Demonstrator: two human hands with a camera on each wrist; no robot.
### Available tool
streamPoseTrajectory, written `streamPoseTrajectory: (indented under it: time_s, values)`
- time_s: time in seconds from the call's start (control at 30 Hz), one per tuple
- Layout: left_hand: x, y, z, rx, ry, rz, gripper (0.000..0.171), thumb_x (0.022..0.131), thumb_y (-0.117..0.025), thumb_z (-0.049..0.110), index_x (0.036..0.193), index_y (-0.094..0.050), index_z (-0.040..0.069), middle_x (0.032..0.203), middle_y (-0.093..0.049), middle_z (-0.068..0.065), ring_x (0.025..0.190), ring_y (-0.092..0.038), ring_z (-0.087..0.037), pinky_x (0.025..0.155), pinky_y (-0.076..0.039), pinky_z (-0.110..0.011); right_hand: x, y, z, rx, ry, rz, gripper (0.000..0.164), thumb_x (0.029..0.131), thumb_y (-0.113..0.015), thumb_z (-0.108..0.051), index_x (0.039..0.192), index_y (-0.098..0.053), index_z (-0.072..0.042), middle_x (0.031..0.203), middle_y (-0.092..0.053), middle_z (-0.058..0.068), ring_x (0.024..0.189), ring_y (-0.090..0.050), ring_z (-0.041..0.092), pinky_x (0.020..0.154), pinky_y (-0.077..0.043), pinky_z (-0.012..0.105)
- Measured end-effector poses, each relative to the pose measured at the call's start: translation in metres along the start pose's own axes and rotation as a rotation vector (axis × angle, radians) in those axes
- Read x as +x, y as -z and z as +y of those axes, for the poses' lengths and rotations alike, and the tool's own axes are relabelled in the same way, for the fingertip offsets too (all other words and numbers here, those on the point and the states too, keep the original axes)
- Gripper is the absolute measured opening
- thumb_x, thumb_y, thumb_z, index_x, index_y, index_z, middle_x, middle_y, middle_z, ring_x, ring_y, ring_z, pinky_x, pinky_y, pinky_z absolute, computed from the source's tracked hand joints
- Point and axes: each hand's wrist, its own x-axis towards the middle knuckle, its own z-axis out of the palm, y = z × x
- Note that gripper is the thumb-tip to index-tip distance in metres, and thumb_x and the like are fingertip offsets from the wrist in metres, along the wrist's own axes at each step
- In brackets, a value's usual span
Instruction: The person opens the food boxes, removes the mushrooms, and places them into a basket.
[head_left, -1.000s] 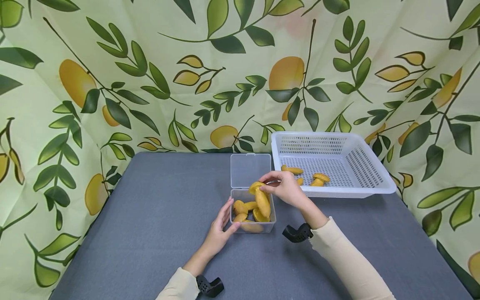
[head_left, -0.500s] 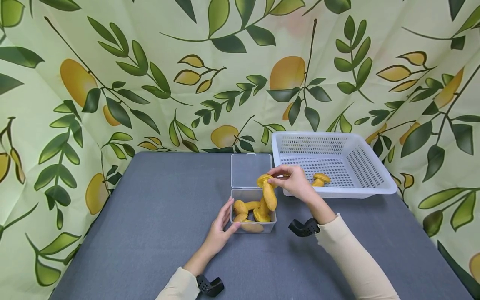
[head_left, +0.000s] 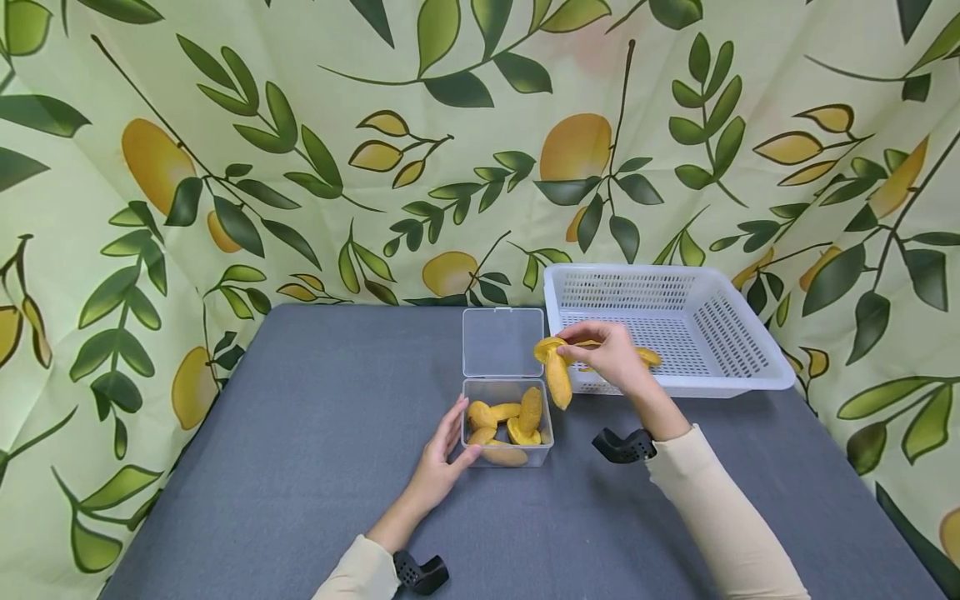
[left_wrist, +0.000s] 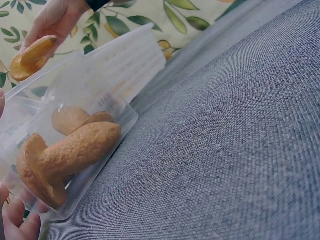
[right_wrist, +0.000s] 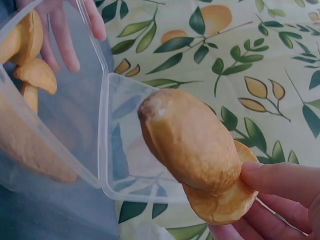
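Grey tabletop [head_left: 300, 500], left hand [head_left: 441, 457] against box [head_left: 536, 457], right hand [head_left: 611, 356] aloft, fingers [head_left: 576, 331] pinching mushroom [head_left: 558, 380]

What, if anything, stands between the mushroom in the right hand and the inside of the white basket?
Apparently only the near wall of the white basket: the mushroom, held in the right hand, hangs beside its left end. Nothing else visible blocks it.

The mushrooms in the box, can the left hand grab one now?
Probably yes. The lid is folded back and the box is open on top, with the left hand touching its side, so nothing seems to block the mushrooms.
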Motion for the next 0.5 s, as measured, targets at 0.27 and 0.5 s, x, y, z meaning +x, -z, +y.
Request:
streamPoseTrajectory:
  time_s: [0.27,0.5]
  values:
    - [0.000,-0.001,0.000,-0.001,0.015,0.004,0.065,0.094,-0.061,0.010,0.151,-0.029,0.012,0.160,-0.024,-0.018,0.143,-0.029,-0.011,0.110,-0.029,-0.010,0.001,0.015,0.004,-0.067,-0.024,0.066,0.026,0.083,-0.075,-0.011,0.104,-0.070,0.004,0.107,-0.071,0.024,0.075,-0.063,-0.003,0.064,-0.054,0.018]
    - [0.000,0.000,-0.001,0.034,-0.015,0.003,0.065,0.093,-0.060,0.009,0.150,-0.029,0.008,0.159,-0.024,-0.023,0.143,-0.030,-0.038,0.116,-0.036,-0.035,0.005,0.024,0.010,-0.107,-0.029,0.114,0.027,0.083,-0.074,-0.013,0.104,-0.070,0.004,0.104,-0.072,0.023,0.077,-0.058,-0.006,0.065,-0.051,0.014]
